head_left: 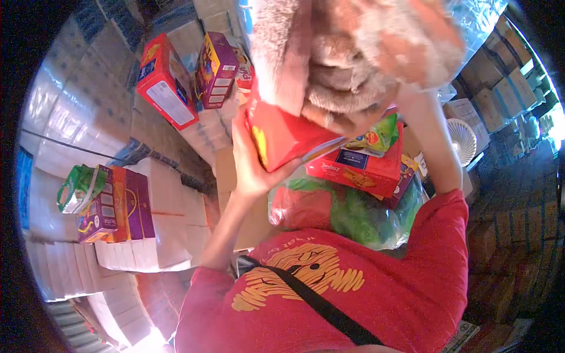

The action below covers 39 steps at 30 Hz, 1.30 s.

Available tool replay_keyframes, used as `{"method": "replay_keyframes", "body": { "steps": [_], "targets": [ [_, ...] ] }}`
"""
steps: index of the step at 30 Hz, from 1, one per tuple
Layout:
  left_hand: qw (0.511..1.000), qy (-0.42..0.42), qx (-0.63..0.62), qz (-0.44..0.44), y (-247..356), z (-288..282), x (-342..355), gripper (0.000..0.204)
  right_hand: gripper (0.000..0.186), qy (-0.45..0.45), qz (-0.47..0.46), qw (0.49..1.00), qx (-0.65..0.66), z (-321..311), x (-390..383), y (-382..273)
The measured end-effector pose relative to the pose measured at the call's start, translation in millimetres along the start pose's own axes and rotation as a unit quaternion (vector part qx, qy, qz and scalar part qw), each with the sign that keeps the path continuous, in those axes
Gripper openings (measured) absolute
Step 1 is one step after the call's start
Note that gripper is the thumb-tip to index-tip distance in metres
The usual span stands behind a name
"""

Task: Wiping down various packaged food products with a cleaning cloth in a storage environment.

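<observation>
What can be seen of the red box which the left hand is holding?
The red box looks like glossy printed cardboard, with a yellow patch on one side. It is tilted, one corner lowest in the picture. The left hand holds it around that corner. Fluffy brown-and-cream fabric covers its upper part from this view.

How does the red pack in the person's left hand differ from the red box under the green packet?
The red pack is held by the left hand, while the red box lies on the pile.
A fluffy brown-and-white thing partly hides the red pack; the green packet partly covers the red box.
The red pack shows a yellow patch, the red box a dark blue one.
Both are mainly red.
</observation>
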<state>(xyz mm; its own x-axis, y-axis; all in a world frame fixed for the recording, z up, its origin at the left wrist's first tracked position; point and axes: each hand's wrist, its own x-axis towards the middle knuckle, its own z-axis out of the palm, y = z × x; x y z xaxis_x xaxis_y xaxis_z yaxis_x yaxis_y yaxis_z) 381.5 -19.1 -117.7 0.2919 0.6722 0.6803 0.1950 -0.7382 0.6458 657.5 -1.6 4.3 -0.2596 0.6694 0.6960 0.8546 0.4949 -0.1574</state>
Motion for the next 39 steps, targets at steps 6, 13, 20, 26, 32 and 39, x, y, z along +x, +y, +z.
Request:
{"method": "replay_keyframes", "body": {
  "steps": [6,13,20,26,32,39],
  "targets": [
    [0.998,-0.028,0.056,0.000,-9.1,-0.6,-6.5,0.113,0.035,-0.011,0.097,0.912,0.399,7.2,-27.0,-44.1],
    [0.999,-0.003,-0.022,0.024,-3.3,-2.9,0.9,0.108,0.066,-0.159,-0.082,0.983,0.050,-42.2,-18.5,-41.4],
    [1.000,-0.005,0.020,0.017,17.3,7.6,11.0,0.104,0.055,-0.093,-0.177,0.978,0.057,-39.8,-9.7,-68.5],
    [0.999,0.005,0.053,-0.002,25.8,11.6,13.1,0.102,0.030,-0.088,-0.216,0.971,0.061,-41.6,-11.0,-56.5],
    [1.000,0.020,-0.001,0.015,9.5,8.1,7.2,0.101,0.027,-0.021,0.026,0.999,0.018,-33.2,-64.8,43.1],
    [0.992,0.027,0.123,0.028,49.0,28.8,20.3,0.101,0.032,0.084,-0.104,0.990,0.043,-31.2,-27.6,-37.4]
  ]
}}
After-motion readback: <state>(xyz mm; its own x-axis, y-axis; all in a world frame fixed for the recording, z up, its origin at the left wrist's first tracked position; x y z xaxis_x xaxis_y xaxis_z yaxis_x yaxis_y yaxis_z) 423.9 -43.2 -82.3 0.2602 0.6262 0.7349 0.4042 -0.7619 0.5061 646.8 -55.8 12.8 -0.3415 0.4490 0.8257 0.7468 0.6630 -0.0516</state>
